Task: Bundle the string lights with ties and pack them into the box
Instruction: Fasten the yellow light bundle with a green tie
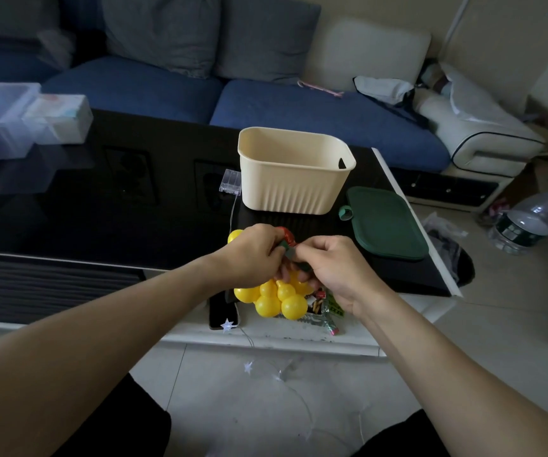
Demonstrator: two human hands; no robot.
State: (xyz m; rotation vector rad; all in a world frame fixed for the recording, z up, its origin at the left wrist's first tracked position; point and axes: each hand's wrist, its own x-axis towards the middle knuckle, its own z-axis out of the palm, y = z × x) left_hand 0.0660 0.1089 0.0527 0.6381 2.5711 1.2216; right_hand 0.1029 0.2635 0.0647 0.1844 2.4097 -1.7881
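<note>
Left hand [253, 255]: fingers curled, pinching the green tie [288, 251] above the bunch.
Right hand [335, 265]: fingers curled on the tie's other end.
Lights [276, 298]: yellow gourd bulbs hang bunched directly beneath both hands, over the table's [101, 209] near edge.
Loose strand [249, 366]: star lights trail toward the floor, unbundled.
Box [294, 173]: open, straight ahead beyond the hands, both about equally near.
Lid [386, 222]: right of box.

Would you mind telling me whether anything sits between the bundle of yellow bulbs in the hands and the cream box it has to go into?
Nothing visible blocks the way. The yellow bulb bundle is held by the left hand and right hand just in front of the cream box, whose top is open; its green lid lies off to the right.
</note>
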